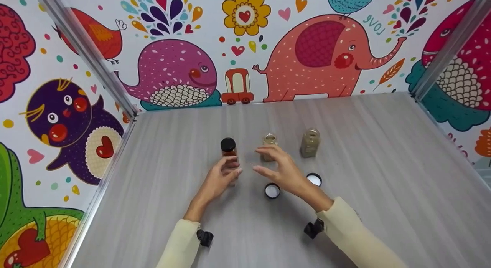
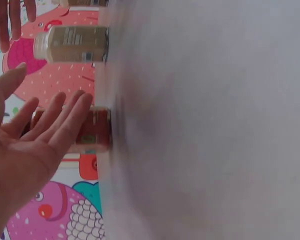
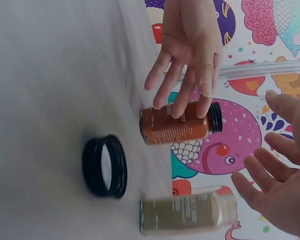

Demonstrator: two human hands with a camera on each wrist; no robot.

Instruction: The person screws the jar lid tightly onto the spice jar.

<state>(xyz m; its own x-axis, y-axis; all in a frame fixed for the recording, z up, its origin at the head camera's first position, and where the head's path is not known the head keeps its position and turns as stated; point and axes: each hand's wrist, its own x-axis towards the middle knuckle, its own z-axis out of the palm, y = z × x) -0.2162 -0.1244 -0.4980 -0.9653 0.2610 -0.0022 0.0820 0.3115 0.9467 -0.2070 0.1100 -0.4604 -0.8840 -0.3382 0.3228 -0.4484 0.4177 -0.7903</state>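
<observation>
A glass spice jar of reddish-brown powder (image 3: 165, 126), its black lid (image 1: 228, 144) on, stands upright on the table. My left hand (image 1: 218, 179) is right beside this jar, fingers extended and thumb apart; whether they touch the glass I cannot tell. To its right, my right hand (image 1: 285, 172) hovers with spread, slightly bent fingers and nothing between them. Partly behind that hand stands a lidless jar of greenish-tan powder (image 3: 175, 215). A second lidless jar of similar powder (image 1: 310, 145) is farther right.
Two black lids lie with their white insides up, one lid (image 1: 272, 191) below my right hand and another lid (image 1: 314, 179) by the right wrist. The grey wood-grain table (image 1: 172, 145) is bounded by printed cartoon panels (image 1: 245, 49) at the back and sides.
</observation>
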